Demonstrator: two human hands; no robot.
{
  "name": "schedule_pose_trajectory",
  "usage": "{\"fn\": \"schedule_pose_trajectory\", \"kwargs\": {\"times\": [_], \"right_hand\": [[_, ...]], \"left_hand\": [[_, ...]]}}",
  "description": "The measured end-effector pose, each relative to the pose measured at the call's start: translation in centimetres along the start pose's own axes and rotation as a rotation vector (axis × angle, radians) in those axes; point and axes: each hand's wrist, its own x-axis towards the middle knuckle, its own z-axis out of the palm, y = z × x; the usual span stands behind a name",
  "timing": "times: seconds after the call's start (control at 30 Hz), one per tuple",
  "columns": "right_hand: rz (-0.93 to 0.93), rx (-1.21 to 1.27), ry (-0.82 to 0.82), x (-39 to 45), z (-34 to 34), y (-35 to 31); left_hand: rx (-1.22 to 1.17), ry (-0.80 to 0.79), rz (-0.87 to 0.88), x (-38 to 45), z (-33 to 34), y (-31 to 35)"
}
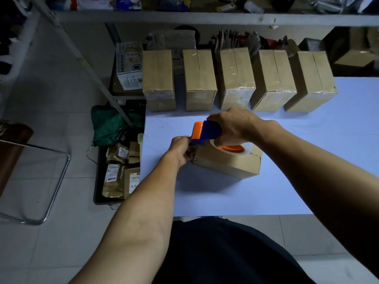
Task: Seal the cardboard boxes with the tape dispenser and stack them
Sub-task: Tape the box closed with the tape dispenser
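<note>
Six cardboard boxes (226, 162), one tape dispenser (207, 132), two hands (233, 125)

Off the table's (287, 191) left edge, a black tray (98, 177) on the tiled floor holds brown labelled parcels (114, 177), with a green bag (108, 124) bunched behind it. A printed white carton (129, 66) stands beyond the far left corner. A metal-framed chair (37, 181) sits further left. A cluttered shelf (205, 18) runs above the far edge.
</note>
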Motion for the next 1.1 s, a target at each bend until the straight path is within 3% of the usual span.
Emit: {"fn": "schedule_pose_trajectory", "kwargs": {"times": [0.37,0.53,0.7,0.9,1.1], "right_hand": [[-0.016,-0.027,0.004,-0.2,0.4,0.3],[-0.01,-0.031,0.011,0.1,0.3,0.2],[-0.003,-0.031,0.021,0.1,0.4,0.1],[-0.002,-0.052,0.03,-0.4,0.6,0.1],[0.007,-0.078,0.029,-0.7,0.4,-0.1]], "left_hand": [[0.049,0.022,-0.028,0.8,0.1,-1.7],[0.158,0.109,0.066,1.0,0.2,-2.1],[0.081,0.197,0.087,1.2,1.1,-3.2],[-0.104,0.191,-0.078,1.4,1.9,-3.9],[0.243,0.179,0.004,1.4,2.0,-3.4]]}}
